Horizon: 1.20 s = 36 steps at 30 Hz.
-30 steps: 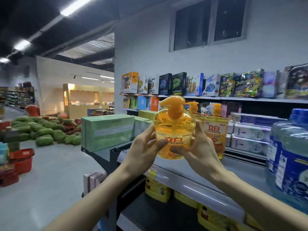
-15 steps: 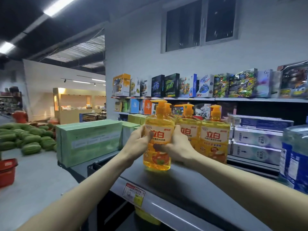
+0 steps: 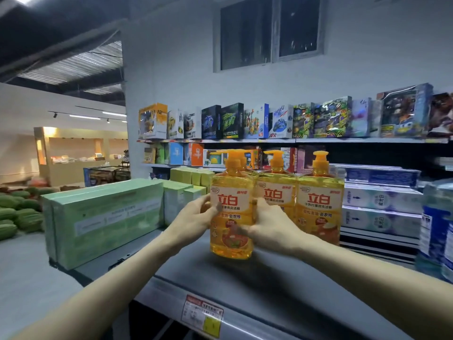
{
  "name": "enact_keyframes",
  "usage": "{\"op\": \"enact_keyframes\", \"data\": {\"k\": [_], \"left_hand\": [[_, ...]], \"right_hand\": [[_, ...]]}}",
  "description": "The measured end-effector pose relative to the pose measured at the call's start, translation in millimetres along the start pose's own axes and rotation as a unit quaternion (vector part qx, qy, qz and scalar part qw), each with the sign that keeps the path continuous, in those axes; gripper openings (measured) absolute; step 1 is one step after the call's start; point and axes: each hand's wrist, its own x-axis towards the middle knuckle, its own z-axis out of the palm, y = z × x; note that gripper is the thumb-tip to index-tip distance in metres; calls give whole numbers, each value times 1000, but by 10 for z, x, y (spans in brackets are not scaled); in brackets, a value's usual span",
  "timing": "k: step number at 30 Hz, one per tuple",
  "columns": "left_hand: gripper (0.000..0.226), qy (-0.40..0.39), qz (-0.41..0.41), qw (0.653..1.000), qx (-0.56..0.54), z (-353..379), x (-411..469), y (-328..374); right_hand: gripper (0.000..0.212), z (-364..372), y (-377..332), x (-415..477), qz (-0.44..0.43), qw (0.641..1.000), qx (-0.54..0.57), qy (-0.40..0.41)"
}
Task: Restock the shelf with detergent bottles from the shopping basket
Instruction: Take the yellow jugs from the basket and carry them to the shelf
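An orange pump bottle of detergent (image 3: 231, 217) stands upright on the grey shelf (image 3: 245, 285), at the left end of a row. My left hand (image 3: 196, 217) grips its left side and my right hand (image 3: 267, 227) grips its right side, fingers curled round the body. Two matching orange bottles (image 3: 277, 192) (image 3: 318, 207) stand just to the right, and another pump top shows behind the held bottle. The shopping basket is out of view.
Large green boxes (image 3: 105, 217) lie on the shelf to the left, smaller pale green cartons (image 3: 176, 202) behind them. A blue water jug (image 3: 436, 231) stands at the right edge. Toy boxes (image 3: 269, 121) fill the upper shelves. A price tag (image 3: 202, 315) hangs on the shelf's front lip.
The bottle came down from mid-air and now stands on the shelf beside the others. Both hands have stayed on its sides.
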Motion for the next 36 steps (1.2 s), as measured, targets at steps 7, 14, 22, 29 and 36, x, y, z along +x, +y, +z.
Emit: {"op": "enact_keyframes", "data": {"k": [7, 14, 22, 29, 36], "left_hand": [[39, -82, -10, 988, 131, -91, -78, -158], [23, -70, -46, 995, 52, -102, 103, -221], [22, -76, -47, 995, 46, -73, 205, -189], [52, -102, -3, 989, 109, -126, 147, -236], [43, -116, -16, 984, 136, -221, 103, -271]], "right_hand": [[54, 179, 77, -30, 35, 998, -47, 24], [54, 359, 44, 139, 46, 995, -69, 50], [55, 414, -9, 188, 84, 989, -111, 53], [63, 487, -109, 107, 123, 975, -176, 61], [55, 546, -256, -90, 154, 938, -309, 17]]}}
